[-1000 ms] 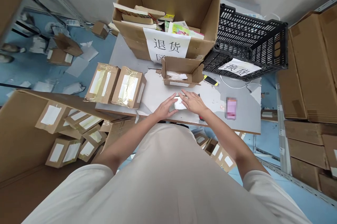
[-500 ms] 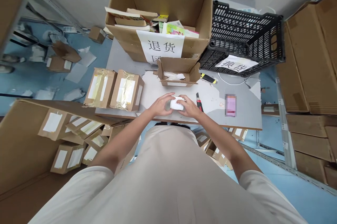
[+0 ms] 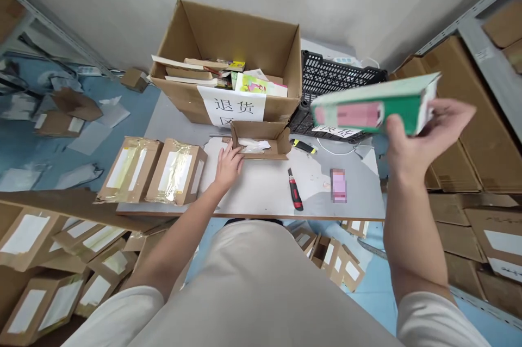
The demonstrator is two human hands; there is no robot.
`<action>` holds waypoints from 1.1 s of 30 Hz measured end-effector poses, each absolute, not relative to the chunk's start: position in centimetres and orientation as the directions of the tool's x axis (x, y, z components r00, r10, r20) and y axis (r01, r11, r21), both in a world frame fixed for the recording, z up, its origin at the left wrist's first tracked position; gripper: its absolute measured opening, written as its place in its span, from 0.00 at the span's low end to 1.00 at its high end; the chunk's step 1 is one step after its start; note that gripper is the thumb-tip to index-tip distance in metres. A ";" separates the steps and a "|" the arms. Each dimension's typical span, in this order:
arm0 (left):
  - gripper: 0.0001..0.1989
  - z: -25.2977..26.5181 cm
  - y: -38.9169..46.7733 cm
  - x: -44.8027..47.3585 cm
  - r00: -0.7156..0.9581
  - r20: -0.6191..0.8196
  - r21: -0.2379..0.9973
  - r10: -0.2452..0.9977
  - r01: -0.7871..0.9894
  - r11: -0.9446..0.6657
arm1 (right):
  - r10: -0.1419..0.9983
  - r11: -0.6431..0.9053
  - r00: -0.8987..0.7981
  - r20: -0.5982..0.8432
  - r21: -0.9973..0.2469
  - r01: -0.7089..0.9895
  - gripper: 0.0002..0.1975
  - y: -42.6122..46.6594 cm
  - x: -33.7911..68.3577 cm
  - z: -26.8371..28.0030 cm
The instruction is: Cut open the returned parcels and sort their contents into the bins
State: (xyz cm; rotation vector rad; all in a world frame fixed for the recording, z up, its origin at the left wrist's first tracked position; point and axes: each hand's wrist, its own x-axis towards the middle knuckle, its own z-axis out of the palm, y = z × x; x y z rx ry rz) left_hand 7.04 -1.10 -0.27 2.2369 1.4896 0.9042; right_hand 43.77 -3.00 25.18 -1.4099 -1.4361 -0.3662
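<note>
Green box (image 3: 373,103) inside right grip (image 3: 420,143)

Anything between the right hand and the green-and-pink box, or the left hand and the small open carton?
Nothing visible. The right hand grips the green-and-pink box by its right end; the left hand overlaps the small open carton at its left end, though firm contact can't be confirmed.
</note>
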 end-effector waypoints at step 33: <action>0.32 -0.2 -1.9 5.9 0.221 0.268 0.600 0.938 0.723 -0.342 | 0.937 0.002 0.220 0.273 -0.631 0.775 0.23 5.3 40.7 7.8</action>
